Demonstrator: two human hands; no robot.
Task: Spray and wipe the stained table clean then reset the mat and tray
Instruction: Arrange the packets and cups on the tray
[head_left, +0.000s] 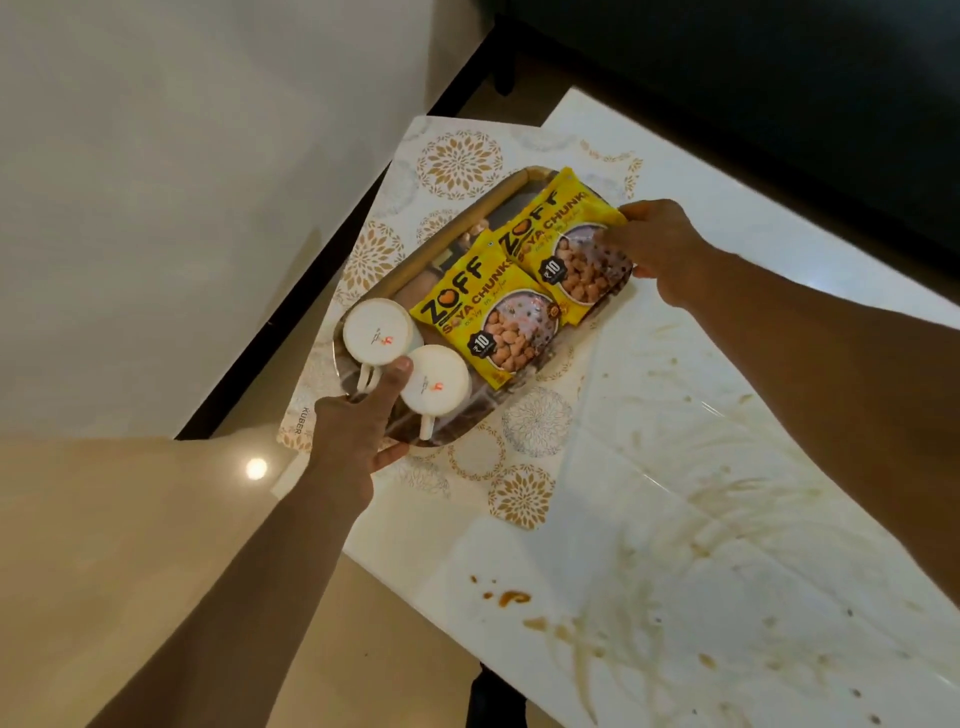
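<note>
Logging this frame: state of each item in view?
table: stained, unwiped
mat: flat under tray
tray: loaded, gripped at both ends
cups: two, inverted
packets: two, sealed
left hand: grips tray
right hand: grips tray

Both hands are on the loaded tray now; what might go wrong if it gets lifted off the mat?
1. The two upturned cups sit loose by the left hand; a tilt may slide them off the tray.
2. The right hand grips at the soya packets, which may slip.
3. Brown stains lie nearby; setting the tray there would dirty it.
</note>
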